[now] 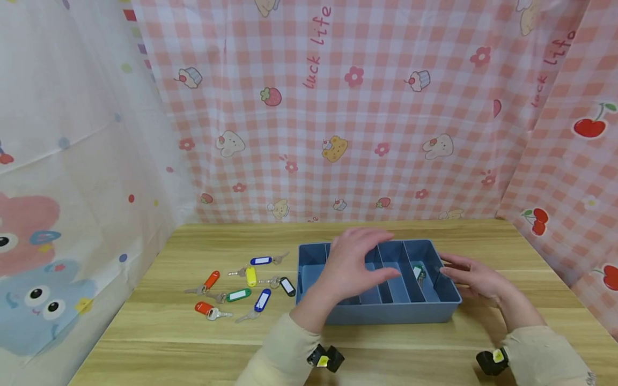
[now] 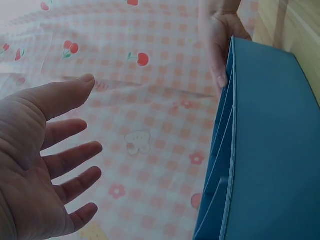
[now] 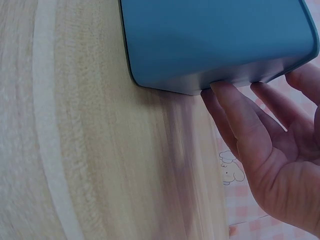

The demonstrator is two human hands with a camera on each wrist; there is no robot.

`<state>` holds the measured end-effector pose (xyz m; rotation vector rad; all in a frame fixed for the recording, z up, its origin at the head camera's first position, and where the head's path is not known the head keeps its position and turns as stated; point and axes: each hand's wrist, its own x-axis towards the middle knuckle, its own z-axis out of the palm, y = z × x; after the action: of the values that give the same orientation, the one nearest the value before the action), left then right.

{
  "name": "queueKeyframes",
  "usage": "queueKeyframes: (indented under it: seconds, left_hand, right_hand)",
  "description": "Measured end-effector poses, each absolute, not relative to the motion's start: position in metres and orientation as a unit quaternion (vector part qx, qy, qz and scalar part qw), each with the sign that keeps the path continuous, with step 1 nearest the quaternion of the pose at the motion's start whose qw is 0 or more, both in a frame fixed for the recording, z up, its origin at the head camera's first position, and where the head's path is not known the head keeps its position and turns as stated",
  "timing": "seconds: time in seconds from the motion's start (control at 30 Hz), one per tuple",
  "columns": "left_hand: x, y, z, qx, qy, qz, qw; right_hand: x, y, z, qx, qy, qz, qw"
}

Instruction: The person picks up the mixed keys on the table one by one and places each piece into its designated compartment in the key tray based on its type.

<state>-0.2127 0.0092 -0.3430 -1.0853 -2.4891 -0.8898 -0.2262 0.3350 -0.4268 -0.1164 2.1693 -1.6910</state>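
Just past my beige sleeves (image 1: 285,348), my left hand (image 1: 344,268) hovers above the blue divided tray (image 1: 386,314), fingers spread and holding nothing; my right hand (image 1: 478,277) rests its extended fingers against the tray's right end. A green-tagged key (image 1: 418,272) lies in the rightmost compartment. Left of the tray, seven tagged keys (image 1: 251,277) lie scattered on the wooden desk (image 1: 396,351). Beyond hangs pink checked cloth (image 1: 309,123).
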Motion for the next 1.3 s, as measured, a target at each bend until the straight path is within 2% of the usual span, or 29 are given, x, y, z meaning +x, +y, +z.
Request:
queueKeyframes:
  seconds: [0.37,0.63,0.97,1.3]
  left_hand:
    - [-0.222,-0.023,-0.350,-0.361,-0.859,-0.341,0.126]
    - [-0.229,-0.042,-0.359,-0.343,-0.862,-0.345,0.142]
    - [-0.234,-0.068,-0.360,-0.305,-0.878,-0.344,0.131]
    - [-0.242,-0.096,-0.368,-0.284,-0.888,-0.326,0.155]
  right_hand:
    - [-0.226,0.336,-0.426,-0.049,0.766,-0.611,0.192]
    - [-0.226,0.336,-0.426,-0.049,0.774,-0.602,0.193]
    - [-0.226,0.335,-0.426,-0.051,0.769,-0.606,0.193]
    - [-0.227,0.336,-0.427,-0.052,0.773,-0.601,0.198]
